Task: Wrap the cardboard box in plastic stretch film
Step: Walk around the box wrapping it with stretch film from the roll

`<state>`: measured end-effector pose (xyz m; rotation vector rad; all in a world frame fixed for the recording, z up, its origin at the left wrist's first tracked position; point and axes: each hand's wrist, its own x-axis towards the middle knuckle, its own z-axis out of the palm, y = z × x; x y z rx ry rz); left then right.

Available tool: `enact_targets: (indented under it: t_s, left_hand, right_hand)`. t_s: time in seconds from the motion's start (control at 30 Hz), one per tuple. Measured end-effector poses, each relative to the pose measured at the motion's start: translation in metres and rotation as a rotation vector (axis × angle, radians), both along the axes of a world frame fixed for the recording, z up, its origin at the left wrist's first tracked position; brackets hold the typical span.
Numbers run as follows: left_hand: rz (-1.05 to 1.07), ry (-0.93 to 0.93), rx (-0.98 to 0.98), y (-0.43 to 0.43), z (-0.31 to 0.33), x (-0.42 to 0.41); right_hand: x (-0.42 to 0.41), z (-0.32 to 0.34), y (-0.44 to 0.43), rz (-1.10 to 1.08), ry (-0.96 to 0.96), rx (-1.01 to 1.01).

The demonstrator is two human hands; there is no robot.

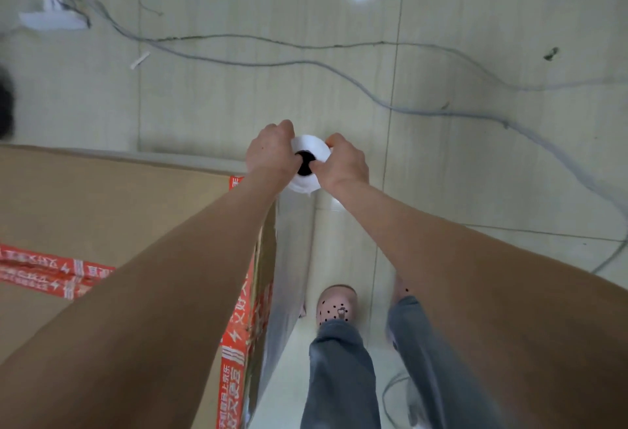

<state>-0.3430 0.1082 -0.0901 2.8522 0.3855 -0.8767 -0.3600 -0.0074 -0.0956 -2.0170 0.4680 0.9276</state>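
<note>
Wrapping step: looks like mid-pass along the right side of the cardboard box (102, 197), close to its far corner. I can't tell how many turns are on.
Roll: stretch film roll (309, 142) is held upright with its top end toward the camera and the dark core hole visible. It sits just past the box's far right corner. Its lower end is hidden.
Left hand: left hand (270, 151) is curled round the roll's top rim from the left, thumb apparently hooked at the core hole.
Right hand: right hand (345, 162) grips the opposite side of the rim, thumb also at the core.
Why this grip: thumbs in the core probably act as an axle while the fingers brake the rim, which gives control over tension.
Film: clear film (292, 258) runs from the roll back toward the person, lying along the box's right side. An upright roll lays the sheet flat on a vertical face.
Box: stands on the floor (441, 156) at left, sealed with red tape (238, 326) across the top and down the right edge.
Stance: shoe (336, 304) is just beside the wrapped face, so the roll stays close to the box.
Risk: cables (306, 63) and a power strip (51, 17) lie on the floor beyond the corner, a trip or snag hazard on the walk round.
Next: likely round the far corner under steady pull.
</note>
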Motion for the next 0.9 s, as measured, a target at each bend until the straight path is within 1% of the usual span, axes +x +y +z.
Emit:
enact_targets:
  t_s: [0.1,0.2,0.3,0.37,0.43,0.5,0.6,0.63,0.77,0.9]
  left_hand:
    - [-0.022,0.023,-0.018,0.0,0.0,0.006]
    - [-0.065,0.03,-0.036,-0.004,0.0,0.01]
    - [-0.081,-0.002,-0.057,-0.008,0.002,0.013]
    - [-0.052,-0.023,-0.084,-0.008,0.002,0.018]
    - [-0.024,-0.05,-0.11,-0.008,0.001,0.03]
    - [0.012,-0.053,-0.121,-0.006,0.001,0.04]
    - [0.089,-0.029,-0.131,0.004,0.001,0.048]
    - [0.111,-0.021,-0.134,0.007,0.001,0.05]
    - [0.13,0.001,-0.122,0.017,0.003,0.055]
    - [-0.049,-0.04,-0.073,0.023,0.0,0.066]
  right_hand:
    - [0.008,0.002,0.002,0.055,0.014,-0.031]
    - [0.013,0.005,0.002,0.132,-0.037,-0.079]
    - [0.028,0.01,0.004,0.304,-0.132,-0.15]
    - [0.043,0.012,0.006,0.438,-0.199,-0.195]
    - [0.057,0.01,0.007,0.528,-0.269,-0.255]
    - [0.064,0.007,0.005,0.507,-0.293,-0.319]
    - [0.066,0.007,0.007,0.311,-0.208,-0.334]
    - [0.066,0.006,0.009,0.289,-0.182,-0.332]
    - [0.078,0.006,0.025,0.337,-0.161,-0.342]
    - [0.093,0.005,0.039,0.457,-0.203,-0.355]
